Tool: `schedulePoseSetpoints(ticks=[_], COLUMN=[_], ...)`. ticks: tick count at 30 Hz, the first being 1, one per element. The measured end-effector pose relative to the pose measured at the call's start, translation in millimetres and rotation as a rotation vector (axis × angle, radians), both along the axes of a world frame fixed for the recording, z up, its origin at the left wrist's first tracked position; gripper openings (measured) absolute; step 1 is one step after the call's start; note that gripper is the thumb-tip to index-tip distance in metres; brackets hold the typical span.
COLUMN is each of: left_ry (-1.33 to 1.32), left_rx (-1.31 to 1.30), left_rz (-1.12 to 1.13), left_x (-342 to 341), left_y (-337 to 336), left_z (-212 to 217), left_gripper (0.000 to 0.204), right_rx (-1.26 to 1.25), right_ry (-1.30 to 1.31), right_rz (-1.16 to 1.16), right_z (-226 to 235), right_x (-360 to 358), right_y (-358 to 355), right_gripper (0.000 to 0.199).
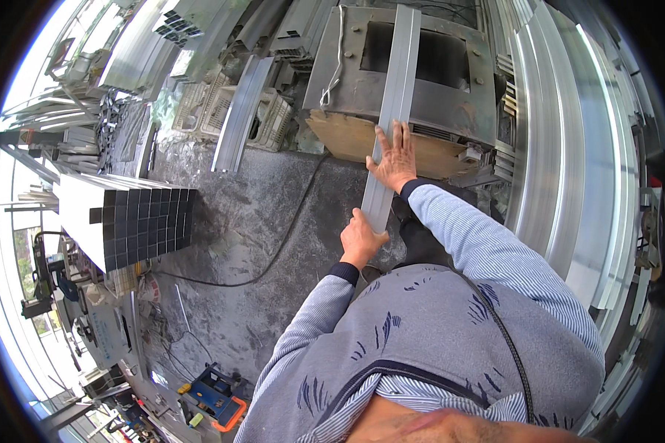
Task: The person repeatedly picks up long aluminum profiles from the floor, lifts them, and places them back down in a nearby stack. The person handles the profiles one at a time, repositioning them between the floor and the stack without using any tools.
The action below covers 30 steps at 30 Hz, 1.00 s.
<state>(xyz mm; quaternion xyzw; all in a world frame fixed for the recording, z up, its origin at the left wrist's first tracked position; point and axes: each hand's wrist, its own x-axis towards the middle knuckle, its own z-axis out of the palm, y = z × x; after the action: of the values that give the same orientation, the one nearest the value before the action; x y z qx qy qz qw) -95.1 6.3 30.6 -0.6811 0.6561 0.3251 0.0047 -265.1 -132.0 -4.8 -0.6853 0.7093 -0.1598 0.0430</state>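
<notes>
To your left, the black cord [276, 259] bends across the floor and might trip you if you step on it, and your left hand [362, 238] is half curled at the near end of the long metal strip [397, 96], so that end could dip if your hold is loose, though I cannot see the fingers under it. The strip lies over the grey metal box [358, 88], and it looks straight, silver and shiny, with thin lines down it. Your right hand [397, 164] is spread wide on top, not wrapped around it, so the strip could slide sideways if you press unevenly.
</notes>
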Motion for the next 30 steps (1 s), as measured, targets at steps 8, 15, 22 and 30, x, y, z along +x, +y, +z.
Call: schedulePoseSetpoints(ticks=[8, 15, 22, 30], left_ry=[-0.001, -0.011, -0.009, 0.031], left_rx=[0.005, -0.021, -0.039, -0.081], left_rz=[-0.013, -0.049, -0.047, -0.071], left_x=[64.1, 112.5, 143.5, 170.3], left_y=[120.0, 190.4, 217.6, 236.1], left_z=[-3.4, -19.0, -11.2, 26.1], left_gripper=[0.085, 0.092, 0.089, 0.089], right_rx=[0.086, 0.174, 0.304, 0.382], right_ry=[-0.005, -0.051, -0.091, -0.955], right_rz=[0.007, 0.016, 0.079, -0.42], right_z=[-4.0, -6.8, 15.8, -15.3], right_x=[60.9, 98.9, 105.7, 87.5], right_y=[121.6, 195.7, 220.0, 240.9], right_gripper=[0.094, 0.1, 0.105, 0.084])
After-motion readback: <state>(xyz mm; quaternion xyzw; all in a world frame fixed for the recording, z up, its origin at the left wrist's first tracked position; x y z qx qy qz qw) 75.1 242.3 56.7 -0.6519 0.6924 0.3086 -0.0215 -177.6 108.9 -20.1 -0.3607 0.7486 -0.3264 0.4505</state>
